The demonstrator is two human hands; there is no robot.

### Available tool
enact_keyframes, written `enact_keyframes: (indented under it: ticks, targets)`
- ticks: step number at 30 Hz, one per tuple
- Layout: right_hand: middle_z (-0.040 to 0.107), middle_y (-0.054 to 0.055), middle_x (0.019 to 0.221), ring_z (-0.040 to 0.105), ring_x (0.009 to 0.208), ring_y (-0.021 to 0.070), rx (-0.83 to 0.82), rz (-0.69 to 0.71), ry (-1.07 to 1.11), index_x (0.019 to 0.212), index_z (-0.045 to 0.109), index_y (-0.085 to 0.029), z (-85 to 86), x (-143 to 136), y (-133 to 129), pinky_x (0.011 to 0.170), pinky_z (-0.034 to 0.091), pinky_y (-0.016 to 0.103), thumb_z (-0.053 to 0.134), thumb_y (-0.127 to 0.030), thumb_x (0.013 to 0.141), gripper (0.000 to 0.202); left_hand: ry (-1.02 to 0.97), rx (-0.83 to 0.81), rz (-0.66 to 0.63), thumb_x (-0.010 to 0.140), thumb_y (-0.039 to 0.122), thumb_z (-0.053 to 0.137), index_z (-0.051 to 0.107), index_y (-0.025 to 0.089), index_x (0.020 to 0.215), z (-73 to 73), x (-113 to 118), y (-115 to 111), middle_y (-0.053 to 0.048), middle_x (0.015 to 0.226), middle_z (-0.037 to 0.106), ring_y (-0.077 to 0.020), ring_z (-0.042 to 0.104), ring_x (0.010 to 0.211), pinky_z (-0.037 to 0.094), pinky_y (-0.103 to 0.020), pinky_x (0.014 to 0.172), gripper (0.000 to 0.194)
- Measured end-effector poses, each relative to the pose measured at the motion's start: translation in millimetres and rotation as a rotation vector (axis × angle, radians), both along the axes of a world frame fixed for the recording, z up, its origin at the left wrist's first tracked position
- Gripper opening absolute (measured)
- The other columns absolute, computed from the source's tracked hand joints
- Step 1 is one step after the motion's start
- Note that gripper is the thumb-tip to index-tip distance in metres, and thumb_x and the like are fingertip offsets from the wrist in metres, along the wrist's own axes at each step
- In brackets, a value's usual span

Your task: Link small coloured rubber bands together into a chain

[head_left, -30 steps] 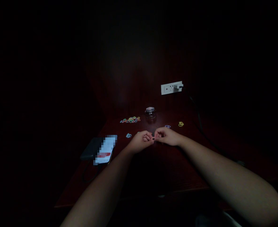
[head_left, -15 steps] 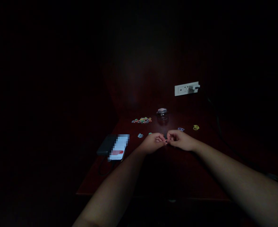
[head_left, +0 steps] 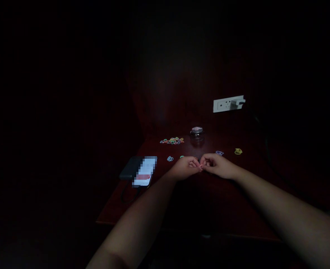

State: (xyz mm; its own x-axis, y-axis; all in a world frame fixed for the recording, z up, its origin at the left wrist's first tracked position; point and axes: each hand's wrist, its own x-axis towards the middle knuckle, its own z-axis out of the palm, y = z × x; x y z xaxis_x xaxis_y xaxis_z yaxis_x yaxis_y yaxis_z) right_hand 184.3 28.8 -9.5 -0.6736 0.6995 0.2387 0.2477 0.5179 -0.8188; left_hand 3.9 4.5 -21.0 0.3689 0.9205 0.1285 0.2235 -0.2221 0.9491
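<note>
Pink in the head view: a small band [head_left: 201, 166] between the left hand [head_left: 185, 168] and the right hand [head_left: 219, 166], on the near side of a clear jar [head_left: 197, 138]. Pinched at the fingertips of both hands, with the other fingers curled inward; too small and dim to tell its exact shape.

Left of the jar, a loose pile of multicoloured bands [head_left: 174, 141] on a dark red tabletop [head_left: 159, 209]. Nearer than the jar and to its left, a few light blue bands [head_left: 170, 158], then a green band [head_left: 182, 157], partly hidden behind the left hand. Nearer and to the jar's right, purple bands [head_left: 219, 153] just beyond the right hand, and farther right, yellow bands [head_left: 238, 151].

Well left of the jar and nearer, a lit phone [head_left: 145, 172], its screen blurred, beside a dark flat case [head_left: 130, 168]. Above and right of the jar, a white wall socket [head_left: 222, 105] with a plug [head_left: 238, 102] in it.
</note>
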Motion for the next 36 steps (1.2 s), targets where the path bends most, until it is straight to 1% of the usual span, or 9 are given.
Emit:
enact_keyframes:
  ticks: [3, 6, 10, 18, 22, 25, 30, 36]
  targets:
    - [0.050, -0.003, 0.056, 0.042, 0.049, 0.0073, -0.032, -0.001, 0.001, 0.075, 0.055, -0.013, 0.6, 0.1, -0.3, 0.045, 0.031, 0.019, 0.062, -0.031, 0.073, 0.019, 0.012, 0.011, 0.003, 0.065, 0.020, 0.068, 0.058, 0.010, 0.070, 0.6, 0.3, -0.7, -0.003, 0.068, 0.064, -0.0080, 0.057, 0.059, 0.041, -0.018, 0.057, 0.015]
    - [0.051, -0.002, 0.057, 0.043, 0.049, 0.0077, -0.039, -0.009, 0.013, 0.075, 0.055, -0.013, 0.1, 0.3, 0.6, 0.045, 0.031, 0.020, 0.063, -0.033, 0.072, 0.021, 0.033, 0.034, -0.001, 0.068, 0.017, 0.064, 0.058, 0.011, 0.070, 3.7, 0.7, -3.2, -0.004, 0.069, 0.065, -0.0092, 0.059, 0.064, 0.043, -0.019, 0.061, 0.009]
    - [0.051, -0.003, 0.056, 0.042, 0.049, 0.0080, -0.046, -0.001, 0.017, 0.077, 0.056, -0.014, -1.8, 0.5, 2.6, 0.045, 0.031, 0.020, 0.063, -0.033, 0.071, 0.022, 0.028, 0.036, 0.000, 0.069, 0.017, 0.061, 0.057, 0.011, 0.069, 6.3, 0.8, -5.2, -0.004, 0.071, 0.065, -0.0099, 0.059, 0.066, 0.043, -0.020, 0.063, 0.007]
    - [0.051, -0.002, 0.057, 0.039, 0.050, 0.0071, -0.035, 0.014, -0.007, 0.074, 0.056, -0.012, -1.7, 0.3, 2.5, 0.046, 0.029, 0.020, 0.060, -0.029, 0.072, 0.017, 0.071, -0.017, -0.005, 0.070, 0.024, 0.062, 0.056, 0.011, 0.066, 6.1, 1.3, -5.0, -0.004, 0.068, 0.065, -0.0103, 0.058, 0.061, 0.039, -0.019, 0.056, 0.014]
    - [0.051, -0.002, 0.057, 0.039, 0.050, 0.0071, -0.063, 0.022, -0.015, 0.074, 0.056, -0.012, -0.1, 0.2, 0.7, 0.046, 0.029, 0.020, 0.060, -0.027, 0.072, 0.015, 0.056, -0.008, -0.001, 0.069, 0.026, 0.063, 0.055, 0.012, 0.068, 4.7, 1.0, -4.1, -0.005, 0.069, 0.065, -0.0105, 0.058, 0.062, 0.040, -0.019, 0.056, 0.016]
    - [0.048, -0.003, 0.055, 0.039, 0.050, 0.0073, -0.062, 0.012, -0.019, 0.075, 0.056, -0.013, -0.1, 0.2, 0.4, 0.047, 0.029, 0.020, 0.057, -0.027, 0.074, 0.014, 0.052, 0.003, 0.011, 0.068, 0.025, 0.065, 0.054, 0.012, 0.069, 4.2, 0.6, -3.9, -0.003, 0.068, 0.064, -0.0101, 0.058, 0.063, 0.040, -0.019, 0.057, 0.017]
    - [0.049, -0.003, 0.058, 0.041, 0.052, 0.0080, -0.028, 0.015, -0.036, 0.075, 0.057, -0.013, -0.8, -0.1, 2.2, 0.048, 0.031, 0.020, 0.056, -0.025, 0.074, 0.013, 0.060, 0.028, 0.039, 0.067, 0.020, 0.065, 0.051, 0.013, 0.070, 4.4, 0.4, -4.3, 0.000, 0.065, 0.059, -0.0079, 0.054, 0.059, 0.038, -0.018, 0.054, 0.016]
    - [0.049, -0.003, 0.057, 0.041, 0.051, 0.0076, -0.027, 0.017, -0.035, 0.074, 0.056, -0.013, -1.5, -1.0, 3.1, 0.047, 0.031, 0.020, 0.057, -0.026, 0.073, 0.013, -0.012, 0.000, 0.025, 0.066, 0.019, 0.065, 0.048, 0.014, 0.073, 2.6, 1.8, -3.2, 0.000, 0.068, 0.059, -0.0084, 0.055, 0.060, 0.039, -0.019, 0.056, 0.019]
